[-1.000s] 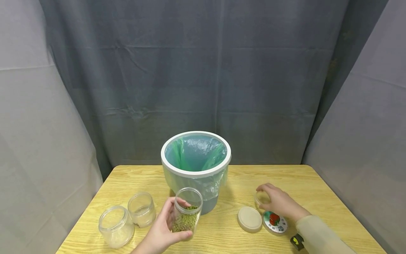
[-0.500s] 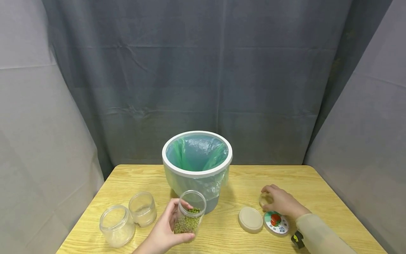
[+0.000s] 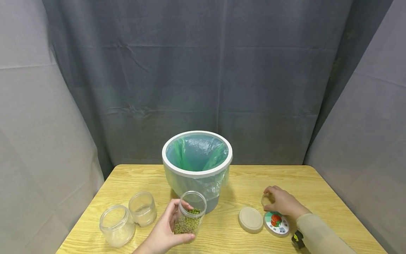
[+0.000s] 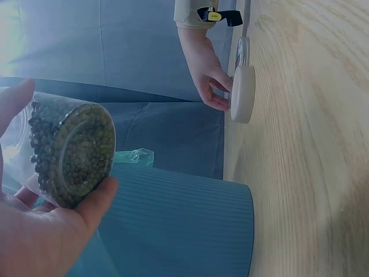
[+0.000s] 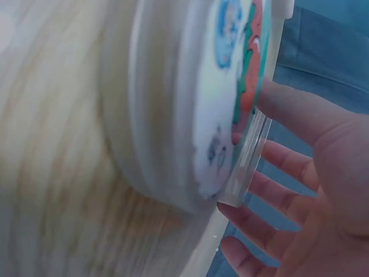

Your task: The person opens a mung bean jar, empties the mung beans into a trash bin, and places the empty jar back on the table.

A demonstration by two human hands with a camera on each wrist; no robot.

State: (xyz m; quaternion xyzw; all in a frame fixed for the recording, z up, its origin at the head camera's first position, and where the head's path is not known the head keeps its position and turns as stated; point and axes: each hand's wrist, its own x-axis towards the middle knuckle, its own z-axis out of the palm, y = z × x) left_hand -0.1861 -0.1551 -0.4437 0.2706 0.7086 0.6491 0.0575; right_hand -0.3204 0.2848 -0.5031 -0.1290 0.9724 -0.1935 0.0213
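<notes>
My left hand (image 3: 163, 227) grips a clear jar (image 3: 189, 224) partly filled with green beans. The jar has no lid on it and leans a little, its mouth up, in front of the bin; the left wrist view shows beans (image 4: 81, 153) against its base. At the right of the table my right hand (image 3: 283, 203) pinches a clear round lid (image 3: 265, 201) by its rim, down at the tabletop. Nearer me lie a plain beige lid (image 3: 250, 219) and a lid with a strawberry picture (image 3: 276, 223), side by side. The right wrist view shows the strawberry lid close up.
A bin (image 3: 197, 173) with a white rim and a green liner stands at the table's middle. Two open clear jars, a front one (image 3: 117, 227) and a back one (image 3: 142, 210), stand on the left. Grey curtains (image 3: 203, 70) surround the wooden table (image 3: 234, 243).
My right hand has slid slightly to the right along the table with the clear lid. The jar of beans in my left hand has shifted a little to the right and down.
</notes>
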